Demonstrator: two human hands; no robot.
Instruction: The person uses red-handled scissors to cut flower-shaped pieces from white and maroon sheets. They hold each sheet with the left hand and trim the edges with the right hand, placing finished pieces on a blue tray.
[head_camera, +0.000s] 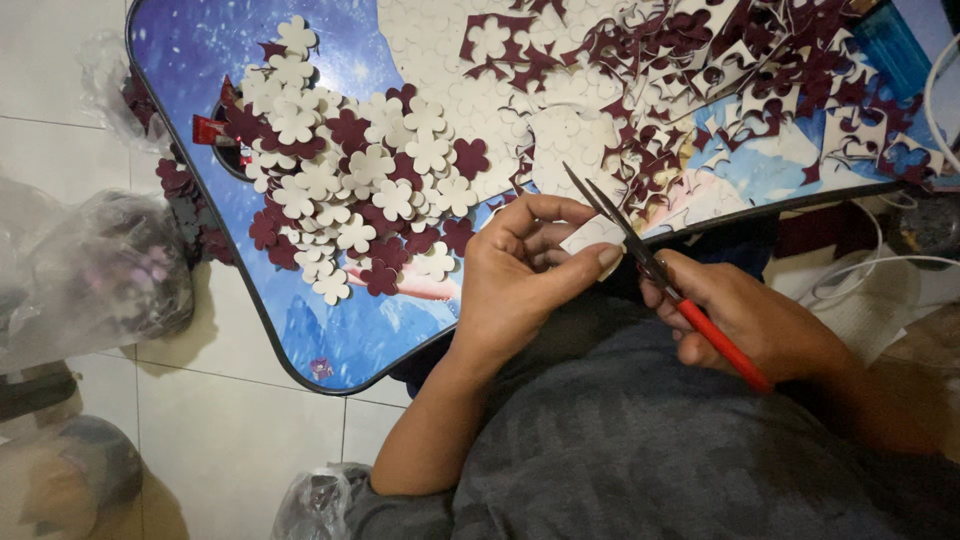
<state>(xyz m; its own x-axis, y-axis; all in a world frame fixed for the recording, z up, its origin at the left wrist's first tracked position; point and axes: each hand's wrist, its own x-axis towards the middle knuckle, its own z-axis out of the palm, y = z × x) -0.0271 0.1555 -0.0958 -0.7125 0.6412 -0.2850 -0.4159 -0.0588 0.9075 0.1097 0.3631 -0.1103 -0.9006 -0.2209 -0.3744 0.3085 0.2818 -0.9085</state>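
Holding a small white foam piece (592, 234) between thumb and curled fingers, your left hand (520, 275) was closed in a pinch on it, just above your lap and at the near edge of the low table with a blue printed top and a dark rim (330, 330). Your right hand (745, 320) was wrapped around the red handles of a pair of slim scissors with dark blades (640, 250); the blades stood slightly parted, their tips pointing up and away from you, and they met the white piece at its right edge. Both hands sat close together, nearly touching, over your grey-clothed knee (640, 440). On the table beyond your left hand lay a heap of flower-shaped cutouts in white and dark maroon (350, 190), piled loosely and overlapping. Farther right, a sheet of white foam with flower outlines (450, 50) and a tangle of maroon and white offcuts (720, 80) covered the tabletop. Clear plastic bags (90, 280) rested on the pale tiled floor (240, 430) to your left, their contents too blurred to tell. A white cable (880, 265) trailed on the floor at your right.
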